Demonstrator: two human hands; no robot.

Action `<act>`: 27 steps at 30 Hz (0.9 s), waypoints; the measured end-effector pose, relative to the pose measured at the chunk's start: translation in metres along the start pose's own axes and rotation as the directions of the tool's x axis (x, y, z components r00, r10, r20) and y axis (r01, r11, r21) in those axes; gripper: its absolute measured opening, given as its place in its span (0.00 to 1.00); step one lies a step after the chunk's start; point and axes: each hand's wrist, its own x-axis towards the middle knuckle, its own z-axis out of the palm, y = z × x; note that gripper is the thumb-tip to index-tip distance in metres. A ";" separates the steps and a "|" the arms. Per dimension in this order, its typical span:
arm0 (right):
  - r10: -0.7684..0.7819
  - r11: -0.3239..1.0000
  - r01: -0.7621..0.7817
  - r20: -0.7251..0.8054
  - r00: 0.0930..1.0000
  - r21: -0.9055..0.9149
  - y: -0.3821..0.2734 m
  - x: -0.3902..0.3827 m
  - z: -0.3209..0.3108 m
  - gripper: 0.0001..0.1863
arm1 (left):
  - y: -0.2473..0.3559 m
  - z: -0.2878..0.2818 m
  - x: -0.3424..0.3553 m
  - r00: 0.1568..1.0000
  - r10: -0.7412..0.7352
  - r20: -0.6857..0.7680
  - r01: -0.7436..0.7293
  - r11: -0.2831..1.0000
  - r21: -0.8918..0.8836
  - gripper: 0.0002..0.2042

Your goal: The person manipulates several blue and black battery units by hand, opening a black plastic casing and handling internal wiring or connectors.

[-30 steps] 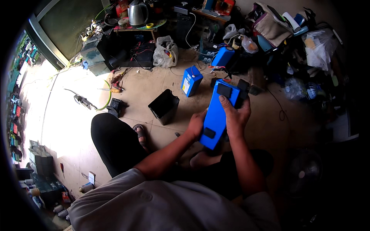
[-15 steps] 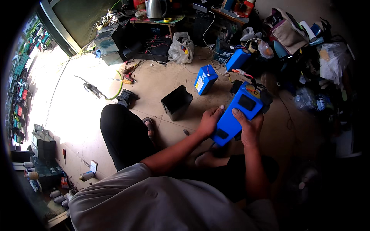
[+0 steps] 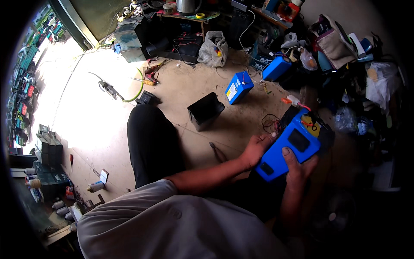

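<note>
I see the blue battery [image 3: 276, 152] tilted in front of the body, the left hand [image 3: 258, 150] grasping its left edge and the right hand [image 3: 301, 167] gripping its right side. On the floor [image 3: 181, 77], an open black box [image 3: 204, 115] stands near a smaller blue battery [image 3: 240, 88].

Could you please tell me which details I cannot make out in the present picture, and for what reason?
All in the head view:
- Held pack: underside, turned away from the camera.
- Right hand: fingertips, hidden behind the pack.
- Black box: inside bottom, lost in shadow.
- Kettle: top, cut off by the upper edge.
- White bag: most contents, hidden by its folds.
</note>
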 end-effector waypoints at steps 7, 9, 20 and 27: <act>0.046 0.998 -0.046 0.017 0.999 -0.042 -0.002 -0.012 0.008 0.40 | 0.014 0.000 0.004 0.990 -0.132 -0.054 0.140 0.974 0.180 0.12; 0.044 0.999 -0.043 0.049 0.998 -0.020 -0.010 -0.013 0.014 0.40 | -0.027 -0.026 0.026 0.997 0.066 0.035 -0.072 0.971 0.230 0.13; -0.068 0.855 0.196 -0.272 0.960 0.480 0.014 0.001 -0.009 0.32 | 0.041 -0.050 0.046 0.943 -0.332 -0.031 0.305 0.896 -0.322 0.33; 0.100 0.918 0.047 -0.344 0.933 0.394 0.021 0.006 -0.010 0.30 | 0.056 -0.068 0.039 0.962 -0.274 0.011 0.267 0.929 -0.255 0.25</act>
